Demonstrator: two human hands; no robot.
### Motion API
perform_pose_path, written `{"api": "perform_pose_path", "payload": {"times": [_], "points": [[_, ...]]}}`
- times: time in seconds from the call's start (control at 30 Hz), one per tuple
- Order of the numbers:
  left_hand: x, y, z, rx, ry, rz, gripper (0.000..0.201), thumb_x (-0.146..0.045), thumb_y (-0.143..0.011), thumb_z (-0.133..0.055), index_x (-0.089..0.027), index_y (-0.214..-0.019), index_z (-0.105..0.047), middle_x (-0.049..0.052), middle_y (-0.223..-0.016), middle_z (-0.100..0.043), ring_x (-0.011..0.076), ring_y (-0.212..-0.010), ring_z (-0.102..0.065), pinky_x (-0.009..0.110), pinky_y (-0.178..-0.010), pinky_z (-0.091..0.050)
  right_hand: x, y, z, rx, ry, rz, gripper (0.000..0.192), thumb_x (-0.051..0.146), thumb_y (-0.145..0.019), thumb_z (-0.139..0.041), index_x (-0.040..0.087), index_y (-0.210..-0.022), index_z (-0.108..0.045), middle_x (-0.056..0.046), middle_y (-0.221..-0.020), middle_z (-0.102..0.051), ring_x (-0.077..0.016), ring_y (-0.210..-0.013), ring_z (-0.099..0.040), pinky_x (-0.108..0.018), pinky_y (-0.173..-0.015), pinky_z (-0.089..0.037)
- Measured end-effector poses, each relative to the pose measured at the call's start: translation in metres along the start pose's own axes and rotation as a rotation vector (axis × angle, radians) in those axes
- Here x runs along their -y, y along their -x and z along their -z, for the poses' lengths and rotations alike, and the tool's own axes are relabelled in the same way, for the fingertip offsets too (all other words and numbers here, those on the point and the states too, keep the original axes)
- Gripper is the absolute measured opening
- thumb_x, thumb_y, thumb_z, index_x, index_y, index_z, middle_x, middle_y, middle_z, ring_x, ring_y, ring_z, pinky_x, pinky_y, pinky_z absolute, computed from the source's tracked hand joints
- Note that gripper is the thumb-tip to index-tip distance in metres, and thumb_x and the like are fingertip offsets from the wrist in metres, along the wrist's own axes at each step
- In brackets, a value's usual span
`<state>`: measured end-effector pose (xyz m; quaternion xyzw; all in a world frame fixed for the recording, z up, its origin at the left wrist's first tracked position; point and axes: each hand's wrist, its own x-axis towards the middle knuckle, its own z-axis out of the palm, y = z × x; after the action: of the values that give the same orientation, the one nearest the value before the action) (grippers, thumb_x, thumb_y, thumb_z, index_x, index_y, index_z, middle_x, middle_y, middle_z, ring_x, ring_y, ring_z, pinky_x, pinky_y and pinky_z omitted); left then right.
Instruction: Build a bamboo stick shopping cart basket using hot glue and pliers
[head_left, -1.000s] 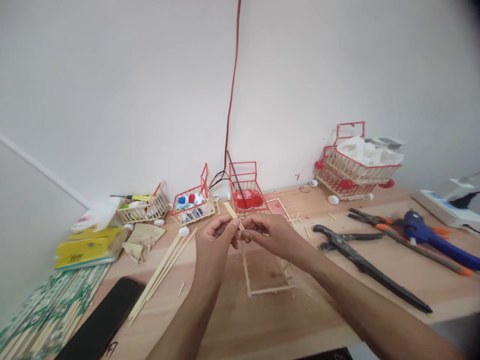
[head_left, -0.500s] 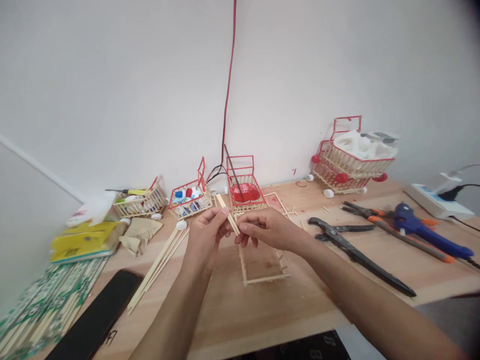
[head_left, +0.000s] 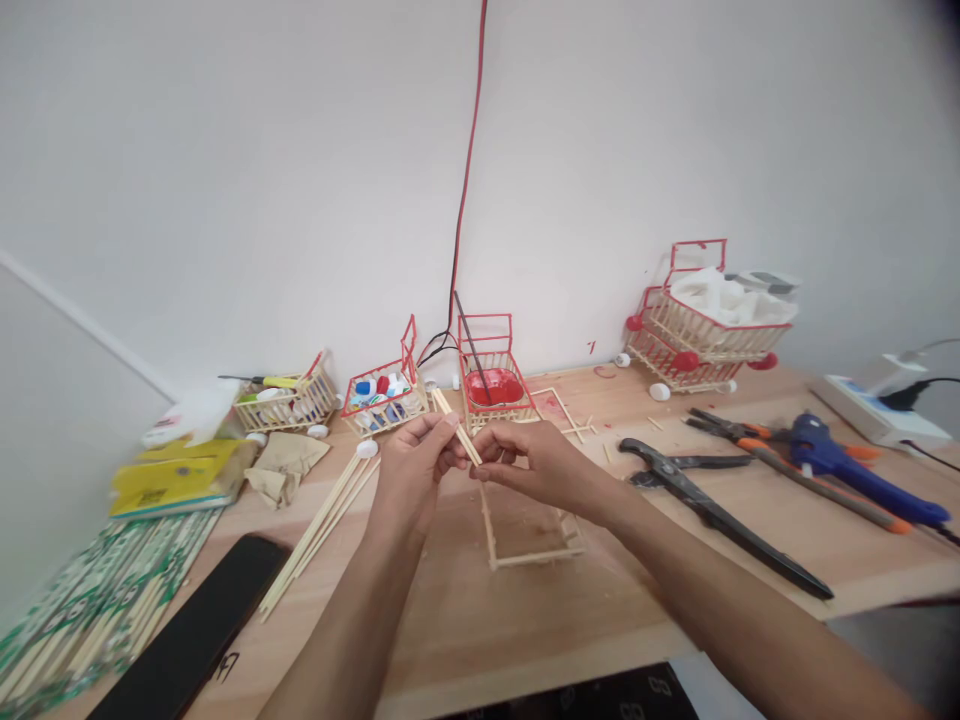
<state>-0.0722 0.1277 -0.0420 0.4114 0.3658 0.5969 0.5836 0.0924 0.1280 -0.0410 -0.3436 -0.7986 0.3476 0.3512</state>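
Note:
My left hand (head_left: pixel 414 468) and my right hand (head_left: pixel 536 462) meet above the middle of the wooden table (head_left: pixel 525 620). Both pinch a short bundle of pale wooden sticks (head_left: pixel 456 426), which slants up to the left from between the fingertips. Right below the hands lies a rectangular frame of sticks (head_left: pixel 529 525) flat on the table. Just behind them stands a small stick cart with red trim (head_left: pixel 491 375) that holds a red dish and a dark rod.
Long loose sticks (head_left: pixel 319 530) lie left of the hands, beside a black phone (head_left: pixel 195 630) and wrapped chopstick packs (head_left: pixel 90 610). Black pliers (head_left: pixel 712 505), orange-handled pliers and a blue glue gun (head_left: pixel 855 465) lie at right. More stick carts (head_left: pixel 386 395) line the wall, one stacked (head_left: pixel 705 330).
The hands stay together on the stick bundle; the right fingers have shifted a little along it. The camera has moved slightly.

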Motion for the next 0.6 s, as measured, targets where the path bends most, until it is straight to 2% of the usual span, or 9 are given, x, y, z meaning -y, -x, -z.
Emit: {"api": "perform_pose_path", "payload": {"times": [0.17,0.33,0.43,0.6], "points": [[-0.0006,0.0001,-0.0002,-0.002,-0.014,0.001,0.023,-0.031,-0.065,-0.077,-0.011,-0.067,-0.064,-0.001,-0.054,-0.059,0.0072,-0.048,-0.052,0.019,-0.048,-0.042,-0.0017,-0.0005,-0.001,-0.029,0.071,0.033,0.005,0.022,-0.083,-0.067,0.019,-0.087,-0.065,0.001,-0.08,-0.07,-0.0108,-0.07,-0.062,-0.021,-0.064,-0.044],[0.0002,-0.0003,0.0003,-0.006,-0.038,-0.015,0.025,-0.031,-0.065,-0.077,-0.012,-0.067,-0.063,-0.002,-0.053,-0.06,0.0073,-0.046,-0.052,0.02,-0.05,-0.043,-0.0037,-0.0004,-0.0029,-0.049,0.085,0.006,0.005,0.021,-0.081,-0.069,0.02,-0.08,-0.065,0.002,-0.073,-0.068,-0.0107,-0.066,-0.06,-0.021,-0.061,-0.042],[0.0012,-0.0007,0.0013,-0.008,-0.06,-0.029,0.024,-0.031,-0.066,-0.077,-0.012,-0.068,-0.063,-0.002,-0.052,-0.06,0.0079,-0.046,-0.052,0.021,-0.05,-0.043,-0.0042,0.0003,-0.0029,-0.033,0.025,-0.033,0.005,0.02,-0.079,-0.069,0.02,-0.078,-0.064,0.003,-0.071,-0.068,-0.0105,-0.065,-0.06,-0.021,-0.06,-0.041],[0.0022,0.0021,0.001,0.012,-0.094,-0.07,0.021,-0.03,-0.071,-0.074,-0.013,-0.07,-0.063,-0.003,-0.052,-0.059,0.008,-0.047,-0.053,0.021,-0.053,-0.044,0.0,0.0006,-0.0003,0.063,-0.177,-0.123,0.014,0.031,-0.083,-0.065,0.018,-0.078,-0.064,0.0,-0.073,-0.07,-0.0101,-0.062,-0.062,-0.02,-0.056,-0.045]]}}
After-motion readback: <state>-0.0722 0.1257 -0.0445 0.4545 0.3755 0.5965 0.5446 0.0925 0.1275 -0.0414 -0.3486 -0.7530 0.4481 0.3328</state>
